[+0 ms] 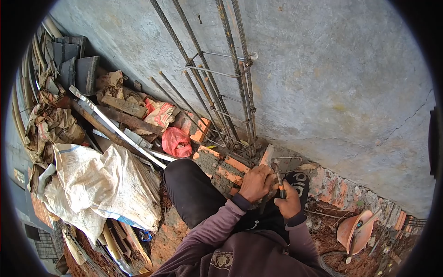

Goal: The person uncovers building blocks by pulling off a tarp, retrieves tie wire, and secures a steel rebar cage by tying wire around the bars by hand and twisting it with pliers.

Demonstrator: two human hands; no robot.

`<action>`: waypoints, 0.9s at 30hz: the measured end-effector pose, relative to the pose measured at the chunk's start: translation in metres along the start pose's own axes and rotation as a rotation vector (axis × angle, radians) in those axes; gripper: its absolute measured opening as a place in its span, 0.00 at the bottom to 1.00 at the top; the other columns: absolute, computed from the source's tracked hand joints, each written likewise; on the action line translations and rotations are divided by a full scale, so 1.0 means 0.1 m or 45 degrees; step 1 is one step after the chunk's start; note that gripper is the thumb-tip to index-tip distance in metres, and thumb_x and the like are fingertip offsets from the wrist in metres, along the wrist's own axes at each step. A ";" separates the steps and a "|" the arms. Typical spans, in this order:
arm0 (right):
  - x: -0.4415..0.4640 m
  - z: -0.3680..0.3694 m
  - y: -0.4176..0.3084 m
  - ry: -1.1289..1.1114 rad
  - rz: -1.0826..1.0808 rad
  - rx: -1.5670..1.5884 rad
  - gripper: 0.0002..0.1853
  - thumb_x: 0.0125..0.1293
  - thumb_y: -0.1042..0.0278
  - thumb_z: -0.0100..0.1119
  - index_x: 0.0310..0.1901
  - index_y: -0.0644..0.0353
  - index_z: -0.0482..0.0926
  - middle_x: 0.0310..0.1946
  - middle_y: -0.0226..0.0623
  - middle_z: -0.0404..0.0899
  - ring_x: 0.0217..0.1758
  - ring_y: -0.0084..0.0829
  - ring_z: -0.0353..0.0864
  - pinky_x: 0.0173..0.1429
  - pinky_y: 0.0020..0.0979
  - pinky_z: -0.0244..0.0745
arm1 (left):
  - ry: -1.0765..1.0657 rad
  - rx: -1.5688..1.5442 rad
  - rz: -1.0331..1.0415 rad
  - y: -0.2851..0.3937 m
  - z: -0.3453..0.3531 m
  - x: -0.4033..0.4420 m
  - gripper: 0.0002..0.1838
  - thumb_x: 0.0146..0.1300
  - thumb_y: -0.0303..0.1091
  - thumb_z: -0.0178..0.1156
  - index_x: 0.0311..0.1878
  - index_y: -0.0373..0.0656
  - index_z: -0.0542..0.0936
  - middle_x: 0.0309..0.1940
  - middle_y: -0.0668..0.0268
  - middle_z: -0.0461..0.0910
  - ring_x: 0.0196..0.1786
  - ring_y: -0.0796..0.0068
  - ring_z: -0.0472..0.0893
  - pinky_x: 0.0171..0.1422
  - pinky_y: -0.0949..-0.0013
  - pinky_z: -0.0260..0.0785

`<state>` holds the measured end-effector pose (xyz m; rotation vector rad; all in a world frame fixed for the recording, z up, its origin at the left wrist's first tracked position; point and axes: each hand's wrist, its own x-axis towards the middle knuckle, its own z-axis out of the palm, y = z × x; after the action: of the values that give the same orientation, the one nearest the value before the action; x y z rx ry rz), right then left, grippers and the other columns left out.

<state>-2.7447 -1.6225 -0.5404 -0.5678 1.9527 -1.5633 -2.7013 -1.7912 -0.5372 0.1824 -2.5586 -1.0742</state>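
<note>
Banded tool in the right hand, pale block under the left, at the foot of the rebar column

The rebar column [228, 34] stands against the grey wall [323, 69]. Just below and to the right of its foot in the view, the two hands work close together over the person's bent legs. The right hand [288, 201] is closed around a hand tool [278, 174], thumb along the grip; orange bands show on its dark handle and a slim metal part runs up beyond the fist. The tool's working end is too small and crowded to name. The left hand [256, 183] is curled, nearly closed, over the near end of a pale block [266, 155], whose far end pokes out towards the wall.

The tool looks stiff and moderately light; the banded handle is the place to hold it, wrapped low and firmly, since dusty fingers could let it twist. The block seems rigid, rough and dry, perhaps brittle at its corners. It would sit most securely gripped across both sides, fingertips clear of the tool.

Left of the hands, by the column's foot, lie orange bricks [237, 164] with grey mortar [210, 161]; beyond them rests a red plastic bag [176, 142]. Well to the column's lower right, an orange container [344, 233] sits on reddish soil.
</note>
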 end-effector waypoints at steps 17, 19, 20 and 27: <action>-0.08 -0.42 0.18 -0.242 0.370 0.083 0.14 0.52 0.88 0.53 0.43 0.70 0.73 0.44 0.41 0.76 0.56 0.39 0.79 0.46 0.37 0.84 | -0.147 -0.070 -0.078 0.01 0.32 -0.23 0.05 0.64 0.31 0.59 0.39 0.40 0.76 0.28 0.54 0.77 0.33 0.49 0.77 0.38 0.53 0.70; -0.09 -0.51 0.17 -0.250 0.099 -0.191 0.16 0.57 0.85 0.55 0.49 0.69 0.73 0.43 0.41 0.76 0.52 0.37 0.81 0.37 0.34 0.88 | -0.038 -0.048 0.006 0.06 0.33 -0.22 0.04 0.64 0.30 0.59 0.39 0.40 0.77 0.27 0.55 0.77 0.33 0.50 0.77 0.38 0.54 0.70; -0.14 -0.41 0.07 -0.223 0.210 -0.043 0.16 0.58 0.84 0.55 0.49 0.69 0.73 0.41 0.40 0.75 0.45 0.34 0.82 0.33 0.30 0.85 | 0.008 -0.036 0.048 0.10 0.30 -0.21 0.04 0.63 0.29 0.60 0.38 0.40 0.77 0.27 0.56 0.76 0.33 0.51 0.77 0.38 0.55 0.70; -0.24 -0.50 -0.33 -0.280 0.463 0.357 0.10 0.69 0.69 0.55 0.47 0.66 0.74 0.22 0.32 0.72 0.16 0.19 0.72 0.15 0.23 0.64 | 0.018 -0.268 0.080 0.15 0.27 -0.10 0.05 0.63 0.26 0.61 0.37 0.36 0.75 0.27 0.55 0.75 0.30 0.52 0.76 0.34 0.58 0.69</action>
<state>-2.7604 -1.5777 -0.4967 -0.2381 1.5369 -1.4398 -2.7017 -1.7604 -0.5469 0.0550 -2.4016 -1.3025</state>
